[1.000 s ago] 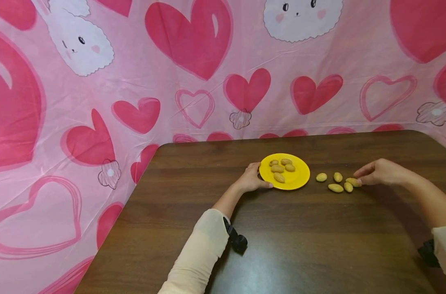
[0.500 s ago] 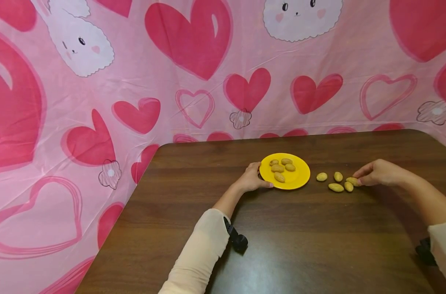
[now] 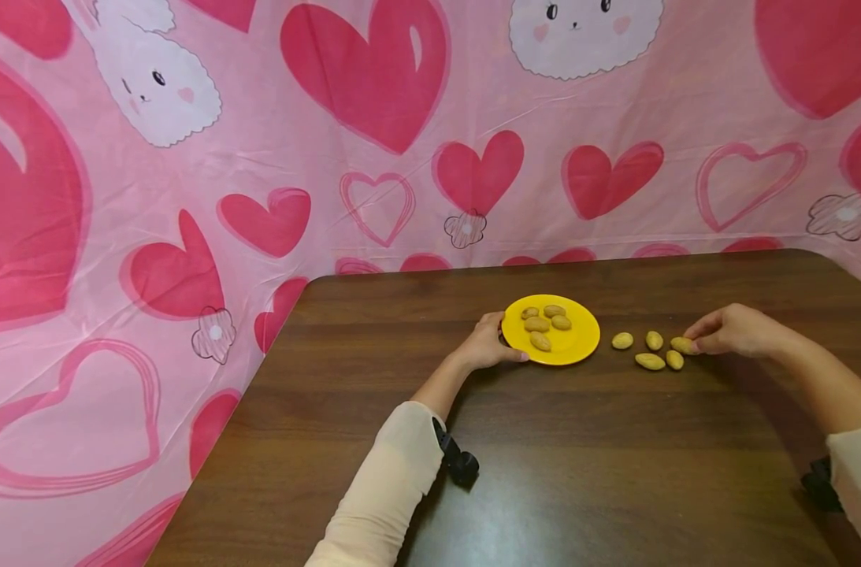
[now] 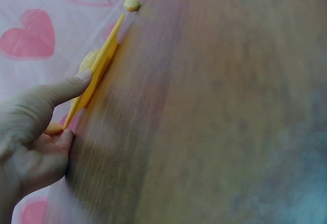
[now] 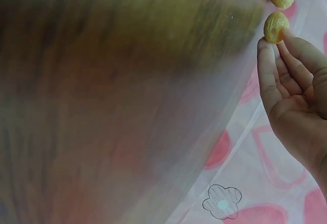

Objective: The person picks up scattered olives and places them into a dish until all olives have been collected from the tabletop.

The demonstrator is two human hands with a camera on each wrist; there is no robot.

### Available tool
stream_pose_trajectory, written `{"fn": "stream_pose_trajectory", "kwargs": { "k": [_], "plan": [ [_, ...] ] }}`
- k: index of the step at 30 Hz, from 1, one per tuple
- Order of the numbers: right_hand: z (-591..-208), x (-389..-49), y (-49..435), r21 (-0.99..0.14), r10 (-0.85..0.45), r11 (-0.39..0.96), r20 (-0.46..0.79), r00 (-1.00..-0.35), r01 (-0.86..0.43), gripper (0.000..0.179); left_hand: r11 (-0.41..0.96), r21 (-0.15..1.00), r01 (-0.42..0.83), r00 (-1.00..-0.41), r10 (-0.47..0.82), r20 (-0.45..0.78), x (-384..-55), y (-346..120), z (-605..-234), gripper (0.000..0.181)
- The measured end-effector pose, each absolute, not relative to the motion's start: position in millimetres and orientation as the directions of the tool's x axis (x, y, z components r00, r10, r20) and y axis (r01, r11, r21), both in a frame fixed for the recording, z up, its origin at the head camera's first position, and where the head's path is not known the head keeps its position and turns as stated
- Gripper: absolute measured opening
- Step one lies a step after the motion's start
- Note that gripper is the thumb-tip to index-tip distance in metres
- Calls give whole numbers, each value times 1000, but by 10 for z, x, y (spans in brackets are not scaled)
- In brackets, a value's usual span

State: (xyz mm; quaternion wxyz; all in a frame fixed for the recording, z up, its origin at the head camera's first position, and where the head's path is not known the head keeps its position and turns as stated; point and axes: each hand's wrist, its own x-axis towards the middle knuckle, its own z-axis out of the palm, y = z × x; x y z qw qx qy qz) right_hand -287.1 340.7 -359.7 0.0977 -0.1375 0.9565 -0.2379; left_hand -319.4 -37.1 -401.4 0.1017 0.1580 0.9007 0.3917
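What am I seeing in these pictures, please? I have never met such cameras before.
There is no machine: a person works here bare-handed. The wide picture is from a camera worn on the head; the two closer ones are from wrist cameras. On the brown table is a yellow plate carrying five of what look like nuts. The left hand grips the plate. Beside it lie four more nuts, and the right hand pinches a fifth.
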Motion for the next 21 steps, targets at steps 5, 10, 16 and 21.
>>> {"fn": "stream_pose_trajectory", "kwargs": {
  "k": [5,10,16,21],
  "plan": [
    [-3591,-2882,3425,-480,-285,853,-100,-953,-205,27,642,738,208,-928,367,-58,-3191,-376,-4010,88],
    [-3574,-2892,3407,-477,-268,855,-73,-961,-203,27,645,737,202,-929,364,-63,-3186,-375,-4003,89],
    [-3540,-2869,3351,-485,-256,853,-69,-964,-192,31,648,734,203,-929,365,-66,-3190,-378,-4001,88],
    [-3553,-2862,3321,-502,-229,847,-46,-972,-176,35,647,737,198,-929,364,-70,-3186,-381,-3998,88]
  ]
}}
